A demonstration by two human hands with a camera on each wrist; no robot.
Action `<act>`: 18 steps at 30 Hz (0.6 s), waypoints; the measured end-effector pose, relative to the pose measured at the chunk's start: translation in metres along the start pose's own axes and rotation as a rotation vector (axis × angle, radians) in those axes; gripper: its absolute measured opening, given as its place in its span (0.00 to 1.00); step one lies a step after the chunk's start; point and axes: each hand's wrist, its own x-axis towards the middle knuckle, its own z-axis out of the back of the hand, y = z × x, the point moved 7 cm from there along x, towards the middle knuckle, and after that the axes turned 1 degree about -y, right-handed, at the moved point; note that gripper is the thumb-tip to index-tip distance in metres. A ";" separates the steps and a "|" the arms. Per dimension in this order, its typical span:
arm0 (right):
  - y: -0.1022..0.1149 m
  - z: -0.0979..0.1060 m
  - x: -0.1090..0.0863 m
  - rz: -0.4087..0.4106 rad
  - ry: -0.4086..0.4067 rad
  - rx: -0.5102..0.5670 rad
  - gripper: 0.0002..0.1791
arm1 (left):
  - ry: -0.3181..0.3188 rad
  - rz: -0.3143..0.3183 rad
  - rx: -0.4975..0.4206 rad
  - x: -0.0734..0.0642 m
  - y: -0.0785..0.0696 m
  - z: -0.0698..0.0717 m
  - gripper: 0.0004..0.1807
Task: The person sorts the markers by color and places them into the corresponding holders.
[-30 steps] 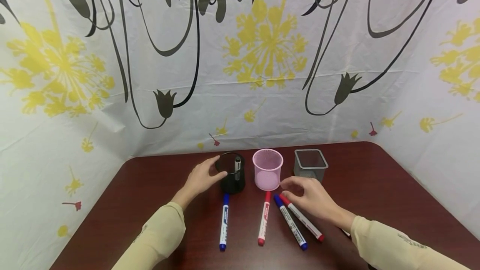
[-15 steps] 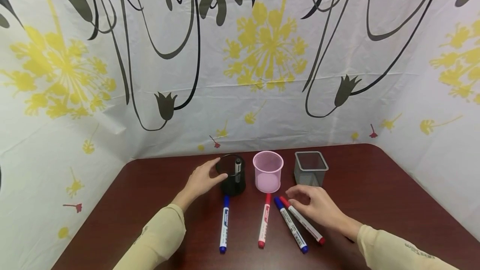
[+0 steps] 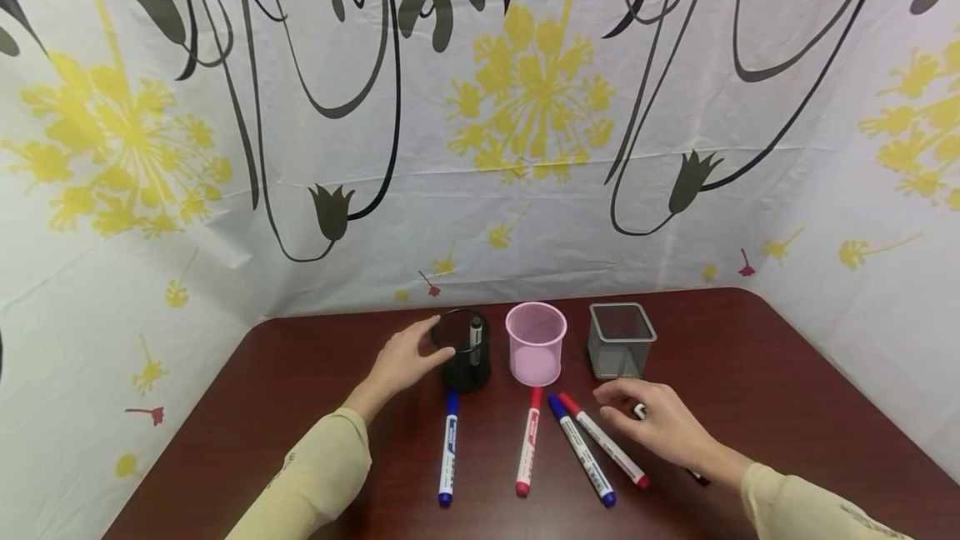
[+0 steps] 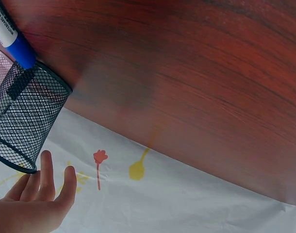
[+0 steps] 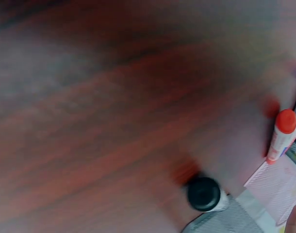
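Right hand (image 3: 667, 430) moved right; black marker (image 5: 204, 193) slants away-left

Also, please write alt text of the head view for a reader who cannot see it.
A person's left hand touches the rim of a black mesh cup holding a marker; the right hand mostly hides a second marker. Two blue-capped markers and two red-capped markers lie on a reddish table, near a pink mesh cup and a square gray mesh cup.
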 end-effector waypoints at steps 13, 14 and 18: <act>-0.018 0.019 -0.016 -0.001 0.000 -0.156 0.15 | -0.008 -0.014 0.008 0.000 0.000 0.000 0.36; -0.018 0.021 -0.017 0.017 -0.001 -0.164 0.15 | -0.008 -0.012 0.006 0.000 0.000 0.000 0.36; -0.020 0.027 -0.020 0.111 0.003 -0.181 0.20 | -0.009 -0.010 0.004 0.000 0.000 0.000 0.36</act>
